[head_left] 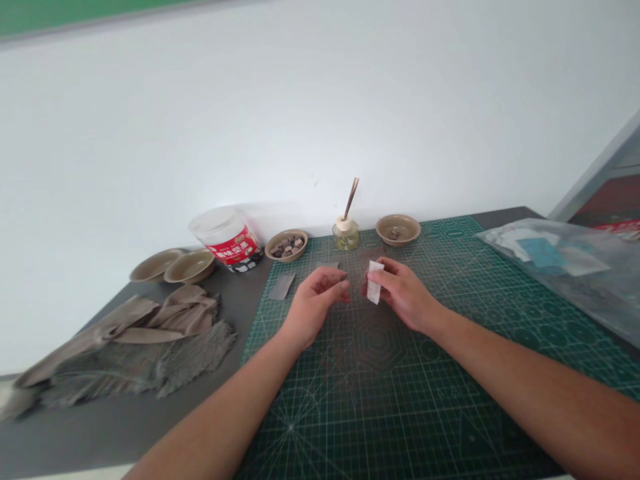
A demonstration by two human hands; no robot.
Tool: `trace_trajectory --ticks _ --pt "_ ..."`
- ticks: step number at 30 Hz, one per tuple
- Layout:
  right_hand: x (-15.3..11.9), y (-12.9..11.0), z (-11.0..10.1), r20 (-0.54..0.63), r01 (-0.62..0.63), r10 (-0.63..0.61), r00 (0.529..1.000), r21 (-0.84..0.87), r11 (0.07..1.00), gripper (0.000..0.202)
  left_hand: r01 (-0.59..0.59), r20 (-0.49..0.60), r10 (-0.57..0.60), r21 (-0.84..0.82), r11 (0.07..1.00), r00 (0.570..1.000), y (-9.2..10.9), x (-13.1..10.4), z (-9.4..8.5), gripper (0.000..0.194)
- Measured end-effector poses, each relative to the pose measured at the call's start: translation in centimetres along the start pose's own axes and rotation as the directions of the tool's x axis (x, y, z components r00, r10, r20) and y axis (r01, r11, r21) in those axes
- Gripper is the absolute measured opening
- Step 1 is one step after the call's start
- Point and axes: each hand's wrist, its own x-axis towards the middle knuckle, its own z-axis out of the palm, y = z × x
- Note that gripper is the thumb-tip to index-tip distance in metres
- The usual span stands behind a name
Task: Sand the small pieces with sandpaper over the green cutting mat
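My right hand (403,293) pinches a small white rectangular packet or folded strip (375,283) between thumb and fingers, a little above the green cutting mat (390,400). My left hand (320,297) is to the left of it, with fingers curved and thumb apart from them; nothing shows in its grasp. The fingertips are slightly blurred. On the mat, left of that hand, lies a flat grey rectangular piece (283,287). Another pale piece (331,265) is partly hidden behind my left fingers.
Along the wall stand a brown bowl of small stone-like chunks (287,247), a reed diffuser (346,235) and a bowl with a few bits (399,231). To the left are a red-labelled plastic tub (230,240), two bowls (190,267) and a crumpled cloth (150,340). A plastic bag (570,260) lies right.
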Motion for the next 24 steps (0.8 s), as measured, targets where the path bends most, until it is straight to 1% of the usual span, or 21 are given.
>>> trace_trajectory --ticks 3,5,8,11,13,15,19,21,24 --pt "0.1 0.0 -0.3 -0.024 0.060 -0.064 0.998 -0.118 0.991 0.015 0.074 0.041 -0.072 -0.046 0.996 0.997 -0.2 0.0 -0.2 0.031" --pt "0.1 0.0 -0.5 -0.024 0.085 -0.090 0.996 -0.158 0.984 0.019 0.106 0.078 -0.101 -0.065 0.992 0.992 -0.3 -0.1 -0.2 0.035" --pt "-0.1 -0.1 -0.5 0.028 0.102 -0.099 0.995 -0.182 0.978 0.023 0.111 0.113 -0.109 -0.006 0.994 0.988 -0.3 -0.2 -0.2 0.033" --pt "-0.2 -0.3 -0.6 0.110 0.145 -0.119 0.987 -0.280 0.949 0.022 0.098 0.167 -0.110 0.078 0.992 0.980 0.0 -0.3 -0.1 0.027" --pt "-0.3 -0.5 -0.6 0.149 0.188 -0.143 0.979 -0.364 0.912 0.019 0.085 0.200 -0.107 0.116 0.990 0.974 0.2 -0.4 -0.1 0.025" --pt "-0.5 -0.6 -0.6 0.178 0.241 -0.178 0.968 -0.454 0.858 0.018 0.063 0.208 -0.094 0.152 0.986 0.974 0.4 -0.5 -0.1 0.023" --pt "-0.7 -0.8 -0.5 0.233 0.339 -0.246 0.941 -0.617 0.711 0.018 0.044 0.214 -0.087 0.201 0.979 0.973 0.6 -0.5 -0.4 0.020" --pt "-0.9 -1.0 -0.5 0.255 0.364 -0.259 0.931 -0.662 0.656 0.017 0.041 0.207 -0.087 0.217 0.975 0.974 0.6 -0.4 -0.5 0.020" --pt "-1.1 -1.2 -0.4 0.272 0.383 -0.270 0.924 -0.688 0.616 0.017 0.034 0.193 -0.078 0.221 0.975 0.978 0.7 -0.4 -0.5 0.019"
